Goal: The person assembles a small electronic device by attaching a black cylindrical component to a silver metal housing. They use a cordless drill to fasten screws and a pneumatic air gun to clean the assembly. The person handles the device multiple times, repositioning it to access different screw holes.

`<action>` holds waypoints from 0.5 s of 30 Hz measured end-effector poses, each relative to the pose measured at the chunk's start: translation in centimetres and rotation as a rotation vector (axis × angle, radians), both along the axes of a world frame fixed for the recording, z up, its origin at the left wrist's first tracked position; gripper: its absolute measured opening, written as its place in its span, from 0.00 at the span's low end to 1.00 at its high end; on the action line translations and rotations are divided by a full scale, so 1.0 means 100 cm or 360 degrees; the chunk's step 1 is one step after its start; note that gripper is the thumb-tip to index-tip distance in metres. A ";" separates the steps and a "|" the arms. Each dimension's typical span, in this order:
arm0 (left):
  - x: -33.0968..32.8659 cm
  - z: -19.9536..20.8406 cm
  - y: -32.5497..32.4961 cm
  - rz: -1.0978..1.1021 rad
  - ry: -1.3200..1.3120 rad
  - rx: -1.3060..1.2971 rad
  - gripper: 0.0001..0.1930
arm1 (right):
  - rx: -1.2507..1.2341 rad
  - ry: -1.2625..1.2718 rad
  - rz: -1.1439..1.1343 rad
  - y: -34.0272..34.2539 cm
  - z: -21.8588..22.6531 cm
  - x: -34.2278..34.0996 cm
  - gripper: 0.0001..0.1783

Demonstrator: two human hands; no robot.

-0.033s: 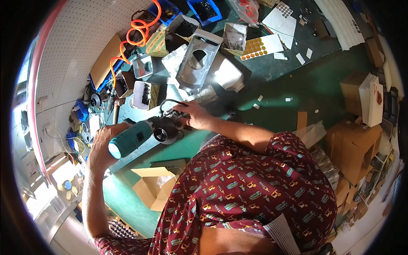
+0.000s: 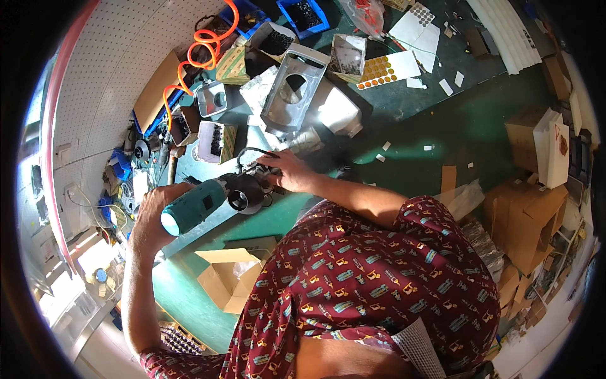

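Note:
My left hand (image 2: 150, 218) is wrapped round the handle of a teal power drill (image 2: 194, 207), which points up and to the right. At the drill's front sits a dark, round metal housing (image 2: 247, 193) with an opening in its side. My right hand (image 2: 289, 172) is closed on the far right side of this housing, fingers bent round small metal parts. A black cable (image 2: 254, 150) arches over from there. The drill's tip and the exact spot where it meets the housing are hidden.
Beyond my hands lie a grey metal frame (image 2: 295, 88), a small square metal housing (image 2: 213, 100) and boxes of small black parts (image 2: 218, 140). An orange coiled hose (image 2: 183, 72) hangs at the left. An open cardboard box (image 2: 230, 278) sits near me; larger cartons (image 2: 524, 221) stand at right.

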State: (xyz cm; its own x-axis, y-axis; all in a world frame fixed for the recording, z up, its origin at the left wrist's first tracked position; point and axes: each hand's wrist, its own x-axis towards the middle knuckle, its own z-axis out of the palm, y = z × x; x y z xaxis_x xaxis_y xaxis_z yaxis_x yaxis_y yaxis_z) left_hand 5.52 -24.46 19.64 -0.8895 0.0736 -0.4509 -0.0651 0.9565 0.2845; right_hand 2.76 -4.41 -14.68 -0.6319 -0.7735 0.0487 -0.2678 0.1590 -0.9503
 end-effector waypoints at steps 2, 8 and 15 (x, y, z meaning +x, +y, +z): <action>-0.001 -0.001 -0.001 -0.0012 -0.0034 -0.0034 0.13 | -0.0046 0.0038 -0.0020 -0.002 -0.005 0.001 0.34; 0.011 -0.010 -0.008 -0.0089 0.0067 -0.0241 0.12 | -0.0106 0.0120 -0.0070 -0.005 0.001 0.001 0.32; -0.001 -0.010 -0.004 -0.0146 -0.0169 -0.0408 0.10 | -0.0134 0.0097 0.0107 -0.011 0.000 -0.005 0.30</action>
State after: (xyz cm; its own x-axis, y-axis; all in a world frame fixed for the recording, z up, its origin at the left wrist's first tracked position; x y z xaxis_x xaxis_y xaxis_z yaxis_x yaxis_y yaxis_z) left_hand 5.38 -24.87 18.63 -0.8312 0.0231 -0.5555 0.0084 0.9995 0.0291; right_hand 2.25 -5.53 -14.71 -0.5725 -0.8057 0.1519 -0.3329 0.0591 -0.9411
